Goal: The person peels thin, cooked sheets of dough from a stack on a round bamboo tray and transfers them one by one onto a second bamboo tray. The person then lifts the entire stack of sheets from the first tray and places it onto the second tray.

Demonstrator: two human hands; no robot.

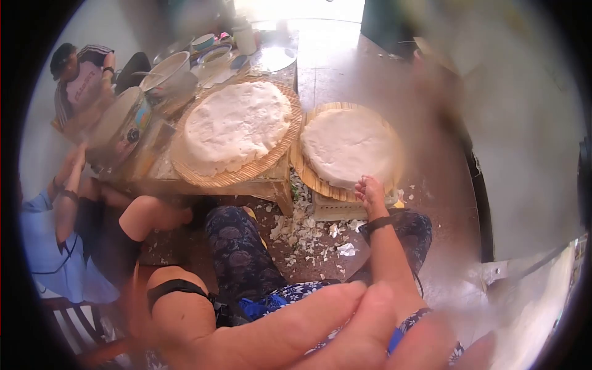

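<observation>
My right hand is at the near edge of the smaller round white slab, fingers loosely bent and apart, nothing visible in it. Whether it touches the slab is unclear. This slab lies on a round woven tray, which rests on a pale crate. My left hand is large and blurred right before the camera, with fingers stretched out and partly cut off by the lower edge. I see nothing held in it. To the left, a bigger white slab covers another woven tray.
A low wooden table bears the bigger tray, bowls and a large round container. One person sits at the back left, another in blue at the near left. White scraps litter the floor between my knees.
</observation>
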